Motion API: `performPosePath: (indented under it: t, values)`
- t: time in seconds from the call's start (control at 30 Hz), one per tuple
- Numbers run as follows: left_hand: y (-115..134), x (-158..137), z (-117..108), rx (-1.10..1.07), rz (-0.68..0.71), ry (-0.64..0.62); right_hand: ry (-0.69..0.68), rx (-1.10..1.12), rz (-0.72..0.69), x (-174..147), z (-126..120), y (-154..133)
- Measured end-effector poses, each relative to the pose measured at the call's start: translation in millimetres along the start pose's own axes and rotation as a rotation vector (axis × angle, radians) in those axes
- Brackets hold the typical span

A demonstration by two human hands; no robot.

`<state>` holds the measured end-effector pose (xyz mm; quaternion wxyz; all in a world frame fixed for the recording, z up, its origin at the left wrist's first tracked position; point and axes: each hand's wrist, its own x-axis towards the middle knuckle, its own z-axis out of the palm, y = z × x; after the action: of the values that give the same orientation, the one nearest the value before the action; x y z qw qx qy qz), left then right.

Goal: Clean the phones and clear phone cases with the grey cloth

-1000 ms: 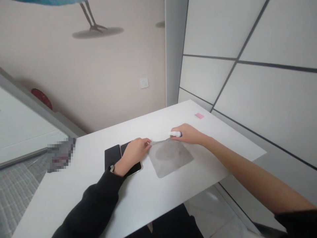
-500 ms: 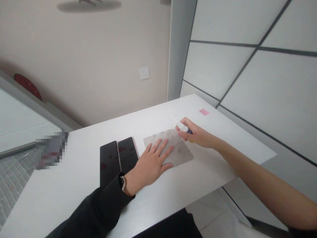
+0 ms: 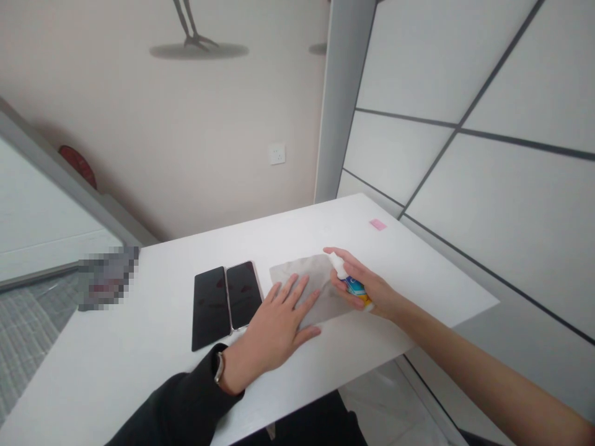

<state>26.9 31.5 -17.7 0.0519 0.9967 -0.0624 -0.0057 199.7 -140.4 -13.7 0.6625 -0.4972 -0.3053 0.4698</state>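
My left hand (image 3: 279,328) lies flat, fingers spread, on the left part of a thin grey cloth (image 3: 307,266). In my right hand (image 3: 367,282) is a small spray bottle (image 3: 356,286) with a white nozzle and a blue and yellow label. The bottle is tilted over the cloth's right side, its nozzle towards the upper left, and my fingers cover part of it. Left of the cloth, two dark-screened devices lie side by side: a larger tablet-like one (image 3: 211,310) and a phone-like one (image 3: 244,294). My left wrist is close to their lower right.
All this is on a white table (image 3: 153,347). A pink slip of paper (image 3: 378,224) lies near its far right corner. A blurred-out item (image 3: 109,279) is at the left edge. Behind stand a wall with a socket (image 3: 277,153) and white panelled doors (image 3: 502,204).
My right hand has turned the spray bottle so that its label shows. The whole view has shifted a little. My left hand stays flat on the cloth.
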Motion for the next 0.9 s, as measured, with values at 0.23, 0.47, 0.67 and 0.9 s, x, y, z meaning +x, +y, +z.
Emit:
performPosePath:
  t: [0.23,0.47,0.67,0.9]
  values:
    - [-14,-10,-16,-0.057,-0.03,0.029,0.02,-0.184,-0.052,2,0,2]
    - [-43,-19,-23,-0.172,-0.16,0.16,0.067,-0.523,-0.111,6,-7,-5]
    - [-64,-36,-30,-0.264,-0.255,0.333,-0.004,-0.248,0.005,9,2,-4]
    - [-82,-57,-39,-0.312,-0.362,0.383,-0.05,-0.335,-0.01,10,3,6]
